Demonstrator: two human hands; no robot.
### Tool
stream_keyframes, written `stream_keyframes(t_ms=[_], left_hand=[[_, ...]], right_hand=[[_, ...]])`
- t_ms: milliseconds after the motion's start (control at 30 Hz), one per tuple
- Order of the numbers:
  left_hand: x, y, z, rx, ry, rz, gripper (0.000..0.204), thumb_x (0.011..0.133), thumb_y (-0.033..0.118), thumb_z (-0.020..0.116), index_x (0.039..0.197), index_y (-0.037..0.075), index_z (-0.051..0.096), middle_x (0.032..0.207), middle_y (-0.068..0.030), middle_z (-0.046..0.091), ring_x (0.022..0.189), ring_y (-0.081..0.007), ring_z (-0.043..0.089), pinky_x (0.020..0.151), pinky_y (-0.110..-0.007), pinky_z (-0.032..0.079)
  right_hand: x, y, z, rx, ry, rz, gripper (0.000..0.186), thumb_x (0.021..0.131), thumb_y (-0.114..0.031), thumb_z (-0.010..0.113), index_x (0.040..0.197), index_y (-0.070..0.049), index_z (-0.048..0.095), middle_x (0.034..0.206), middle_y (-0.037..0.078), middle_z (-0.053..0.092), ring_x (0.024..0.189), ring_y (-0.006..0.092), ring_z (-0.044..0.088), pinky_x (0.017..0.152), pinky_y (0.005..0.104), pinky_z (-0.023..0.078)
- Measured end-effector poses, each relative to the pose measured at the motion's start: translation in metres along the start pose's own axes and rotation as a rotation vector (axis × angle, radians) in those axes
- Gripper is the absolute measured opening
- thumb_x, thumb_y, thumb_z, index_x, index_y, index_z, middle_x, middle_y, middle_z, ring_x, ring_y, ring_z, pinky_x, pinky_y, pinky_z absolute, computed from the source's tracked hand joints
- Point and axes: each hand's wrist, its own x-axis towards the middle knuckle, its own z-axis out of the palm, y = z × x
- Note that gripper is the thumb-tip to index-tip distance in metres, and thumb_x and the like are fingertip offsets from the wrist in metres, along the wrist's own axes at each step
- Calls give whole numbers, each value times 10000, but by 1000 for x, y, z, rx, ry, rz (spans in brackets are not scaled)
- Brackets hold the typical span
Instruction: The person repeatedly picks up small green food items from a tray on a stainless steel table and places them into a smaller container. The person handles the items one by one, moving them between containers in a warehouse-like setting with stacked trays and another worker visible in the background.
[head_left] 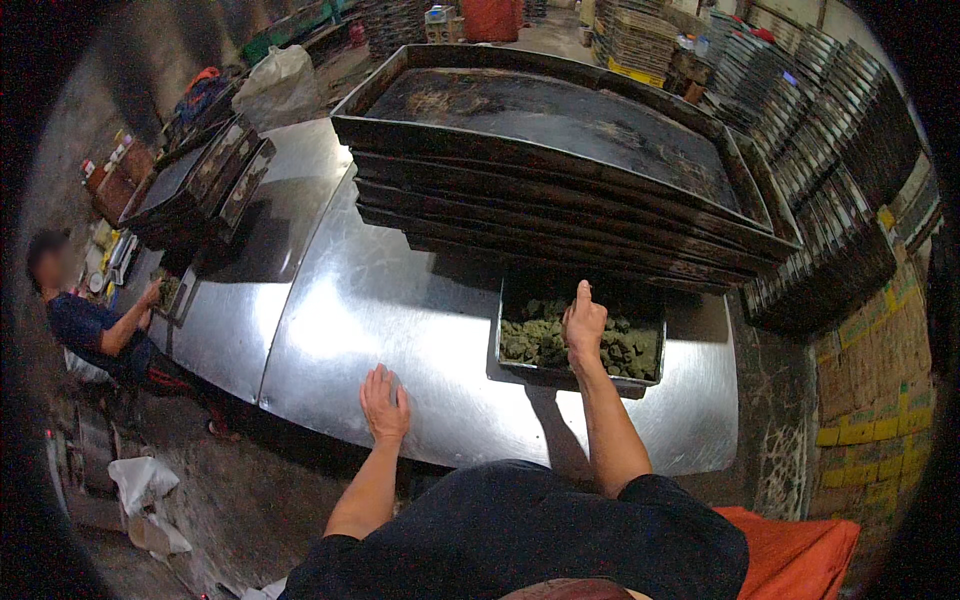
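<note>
My left hand [384, 405] rests with fingers apart on the shiny metal tabletop [320, 340]. My right hand [585, 325] is over a rectangular metal bin [497, 330] of lumpy greenish-grey material [530, 340], one finger stretched out and the others curled; whatever is under them is hidden. Just beyond the bin rises a tall stack of dark, stained metal trays [560, 230], with the top tray's dark base [540, 120] showing.
At left, another person [100, 320] holds a small container [170, 295] beside a second tray stack [185, 185]. Tall stacks of trays [820, 220] stand at right, near yellow-banded boards [870, 380]. An orange cloth [800, 550] lies at lower right, white sacks [140, 490] at lower left.
</note>
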Motion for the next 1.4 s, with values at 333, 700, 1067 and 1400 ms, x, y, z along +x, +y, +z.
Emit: stream_keyframes(t_ms=[333, 700, 1067, 1400], left_hand=[[1, -5, 2, -4, 18, 14, 382, 920, 195, 581, 1260, 28, 633, 1489, -129, 483, 1423, -307, 374, 1208, -486, 205], [1, -5, -1, 16, 25, 11, 389, 916, 203, 589, 1262, 31, 632, 1485, -132, 486, 1417, -311, 381, 1201, -486, 213], [0, -7, 4, 20, 22, 24, 400, 922, 205, 583, 1281, 32, 619, 1503, -125, 465, 1428, -306, 363, 1203, -483, 215], [2, -6, 1, 1, 6, 9, 408, 919, 205, 578, 1284, 27, 617, 1492, -140, 476, 1418, -318, 379, 1199, -496, 211]], right_hand=[[-15, -29, 5, 304, -254, 167, 275, 993, -192, 574, 1122, 28, 675, 768, 33, 603, 581, 108, 522, 496, 280, 451], [-18, -21, 7, -107, -201, 95, 256, 970, -151, 563, 1106, -21, 737, 725, 40, 644, 571, 93, 559, 493, 270, 430], [-6, -3, 3, -253, -132, -80, 239, 907, -126, 626, 1069, -8, 757, 738, 77, 700, 598, 97, 620, 532, 260, 480], [-1, 9, 0, -543, -51, -428, 268, 842, -142, 640, 1056, -24, 749, 825, 108, 718, 740, 211, 671, 704, 371, 536]])
